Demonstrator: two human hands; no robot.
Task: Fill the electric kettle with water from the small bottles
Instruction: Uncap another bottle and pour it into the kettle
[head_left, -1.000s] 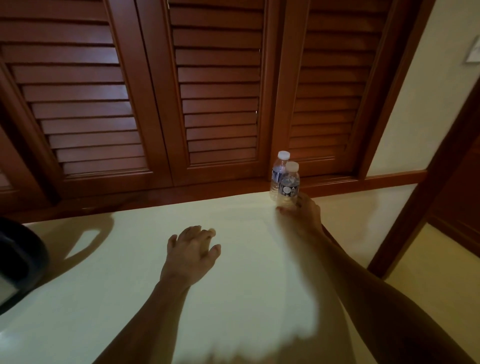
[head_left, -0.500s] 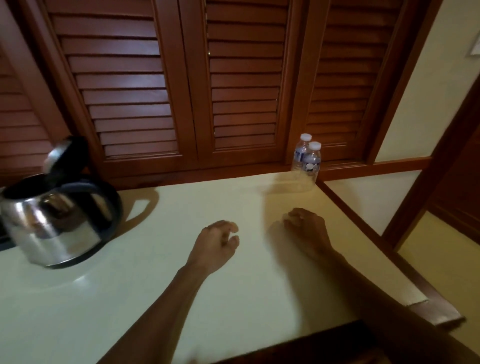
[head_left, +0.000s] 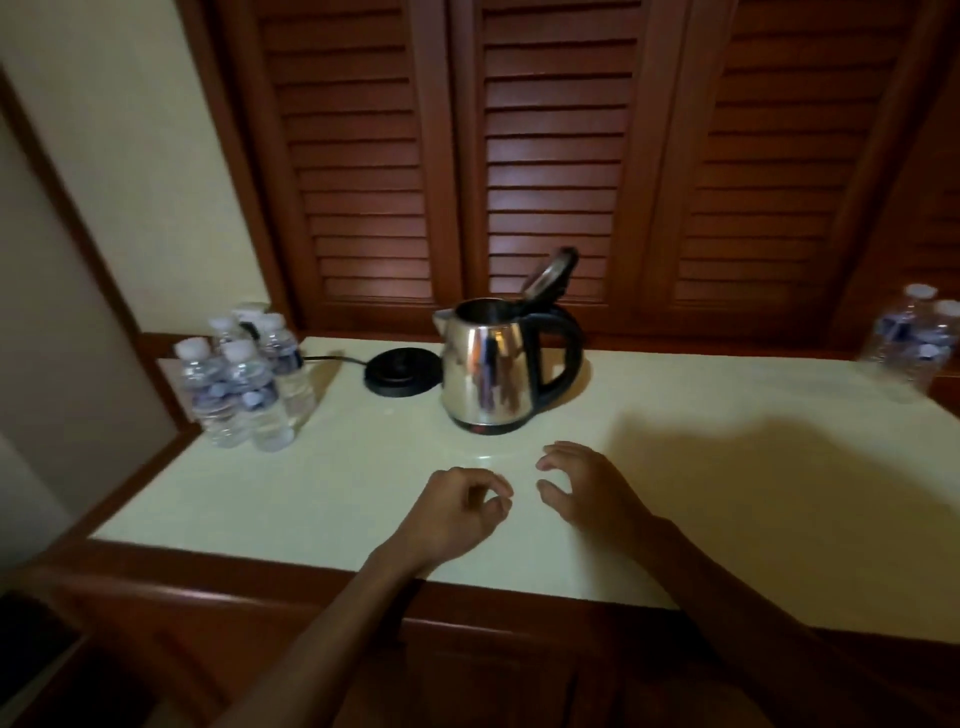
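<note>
Pale tabletop (head_left: 727, 467) before brown louvered doors (head_left: 550, 156). Kettle (head_left: 488, 364) at centre, lid up, off its base (head_left: 400, 371). Bottles (head_left: 239, 384) left, two more bottles (head_left: 914, 343) far right. My left hand (head_left: 457, 512) and right hand (head_left: 587, 488) low centre, loosely curled, holding nothing.
</note>
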